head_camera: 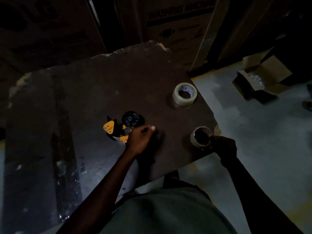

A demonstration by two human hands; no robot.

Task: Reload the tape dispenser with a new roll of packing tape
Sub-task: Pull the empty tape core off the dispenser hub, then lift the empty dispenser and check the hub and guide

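dispenser point(120, 128) flat, spindle upward

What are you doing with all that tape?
A person is reloading a tape dispenser that lies on a dark board. Its black spool has no roll on it. The left hand rests at the dispenser's handle end. The right hand pinches the rim of a nearly empty core near the board's corner. A full roll of clear tape sits farther back, untouched, not yet on the dispenser.
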